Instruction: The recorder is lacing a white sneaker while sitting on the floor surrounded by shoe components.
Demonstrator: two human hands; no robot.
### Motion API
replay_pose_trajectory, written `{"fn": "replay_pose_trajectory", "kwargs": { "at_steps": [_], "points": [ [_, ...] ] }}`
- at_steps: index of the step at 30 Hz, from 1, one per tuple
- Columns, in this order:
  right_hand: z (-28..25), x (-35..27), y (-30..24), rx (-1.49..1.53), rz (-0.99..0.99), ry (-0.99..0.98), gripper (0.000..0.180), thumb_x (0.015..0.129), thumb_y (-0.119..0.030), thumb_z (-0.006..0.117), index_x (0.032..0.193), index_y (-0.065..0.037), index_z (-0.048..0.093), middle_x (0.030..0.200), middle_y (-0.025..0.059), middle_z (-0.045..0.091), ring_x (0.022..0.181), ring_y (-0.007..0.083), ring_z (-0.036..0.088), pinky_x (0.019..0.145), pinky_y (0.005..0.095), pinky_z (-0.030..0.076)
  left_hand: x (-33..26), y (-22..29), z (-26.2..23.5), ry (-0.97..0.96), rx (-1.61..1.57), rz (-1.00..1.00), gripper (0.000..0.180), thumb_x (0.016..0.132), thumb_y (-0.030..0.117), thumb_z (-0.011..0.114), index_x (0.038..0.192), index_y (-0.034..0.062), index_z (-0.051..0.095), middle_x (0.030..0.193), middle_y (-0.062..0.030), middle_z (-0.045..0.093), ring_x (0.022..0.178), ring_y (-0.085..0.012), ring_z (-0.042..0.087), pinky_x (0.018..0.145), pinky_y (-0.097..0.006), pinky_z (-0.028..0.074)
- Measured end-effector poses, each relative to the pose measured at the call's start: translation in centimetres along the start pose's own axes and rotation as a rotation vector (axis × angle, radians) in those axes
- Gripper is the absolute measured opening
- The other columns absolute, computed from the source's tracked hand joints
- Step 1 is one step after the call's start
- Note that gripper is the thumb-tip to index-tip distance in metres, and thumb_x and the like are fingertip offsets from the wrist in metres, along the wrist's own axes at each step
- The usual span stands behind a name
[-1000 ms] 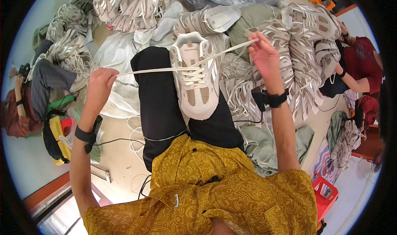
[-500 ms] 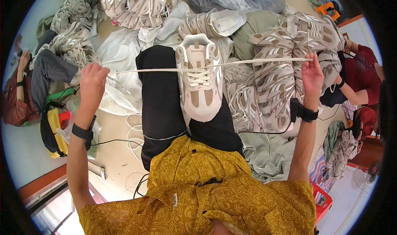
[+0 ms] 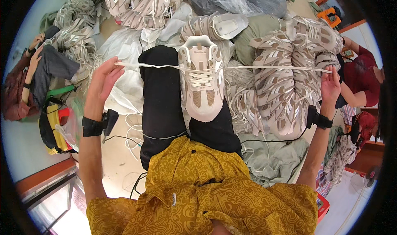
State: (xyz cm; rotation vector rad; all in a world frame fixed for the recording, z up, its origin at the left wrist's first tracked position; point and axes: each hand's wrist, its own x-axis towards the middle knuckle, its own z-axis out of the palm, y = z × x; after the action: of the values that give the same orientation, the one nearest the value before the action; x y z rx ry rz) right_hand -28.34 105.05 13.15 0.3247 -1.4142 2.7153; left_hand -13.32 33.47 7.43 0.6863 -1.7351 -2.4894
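Note:
A beige sneaker [image 3: 203, 105] with brown mesh panels rests on my black-trousered thighs, its toe toward me. Its cream shoelace [image 3: 273, 67] crosses the lower eyelets, and the two long ends stretch out to either side. My left hand [image 3: 104, 78] pinches one end between thumb and fingers, well to the left of the shoe. Far out on the right, my right hand [image 3: 331, 86] grips the other end at its fingertips. Both ends look nearly taut, the left one slightly bowed. The shoe's upper eyelets have no lace across them.
Bundled sneakers [image 3: 277, 86] are heaped right of my legs, with more piles [image 3: 144, 7] ahead. Plastic sheeting [image 3: 124, 49] and a grey-green cloth [image 3: 275, 156] lie around. Two other people [image 3: 20, 82] [image 3: 364, 75] sit at the sides. A cable [image 3: 277, 140] runs from my right wrist.
My right hand has moved outward and slightly down, drawing the lace further right. My left hand has turned and shifted a little right, its fingers now pointing up and inward.

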Motion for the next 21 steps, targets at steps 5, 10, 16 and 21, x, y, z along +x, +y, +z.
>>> {"fn": "replay_pose_trajectory", "kwargs": {
  "at_steps": [5, 10, 16, 21],
  "points": [
    [-0.9, 0.1, -1.5, -0.056, -0.01, 0.051, 0.032, 0.089, -0.011, 0.047, 0.116, 0.005, 0.05, 0.116, 0.0138, 0.054, 0.107, 0.0244, 0.052, 0.082, 0.0303, 0.046, 2.2, -0.3, -1.4, -0.094, -0.391, 0.045, 0.025, 0.084, 0.008, 0.053, 0.104, -0.0071, 0.05, 0.106, -0.0172, 0.053, 0.106, -0.0282, 0.05, 0.094, -0.037, 0.04],
    [-1.9, 0.0, -2.0, -0.163, -0.058, 0.23, 0.031, 0.089, -0.011, 0.048, 0.116, 0.004, 0.05, 0.109, 0.0119, 0.057, 0.103, 0.0227, 0.054, 0.079, 0.0284, 0.047, 2.9, 2.3, -4.1, 0.211, -0.494, 0.19, 0.023, 0.083, 0.005, 0.054, 0.101, -0.0078, 0.052, 0.111, -0.02, 0.051, 0.11, -0.0311, 0.047, 0.101, -0.039, 0.034],
    [-4.2, -0.6, -4.3, -0.256, -0.094, 0.336, 0.027, 0.089, -0.012, 0.05, 0.111, 0.003, 0.053, 0.105, 0.0104, 0.059, 0.099, 0.0197, 0.056, 0.077, 0.0261, 0.047, 2.9, 6.0, -13.9, 0.24, -0.438, 0.308, 0.024, 0.081, 0.001, 0.058, 0.1, -0.0089, 0.049, 0.107, -0.0206, 0.051, 0.106, -0.0302, 0.048, 0.098, -0.04, 0.038],
    [-6.4, -0.7, -5.6, -0.432, -0.169, 0.518, 0.031, 0.087, -0.016, 0.053, 0.112, 0.004, 0.052, 0.107, 0.009, 0.058, 0.098, 0.0186, 0.056, 0.078, 0.0265, 0.047, 1.2, 9.7, -23.2, 0.346, -0.434, 0.346, 0.025, 0.082, 0.001, 0.056, 0.102, -0.0108, 0.046, 0.105, -0.0206, 0.052, 0.105, -0.0302, 0.05, 0.095, -0.039, 0.042]
  ]
}}
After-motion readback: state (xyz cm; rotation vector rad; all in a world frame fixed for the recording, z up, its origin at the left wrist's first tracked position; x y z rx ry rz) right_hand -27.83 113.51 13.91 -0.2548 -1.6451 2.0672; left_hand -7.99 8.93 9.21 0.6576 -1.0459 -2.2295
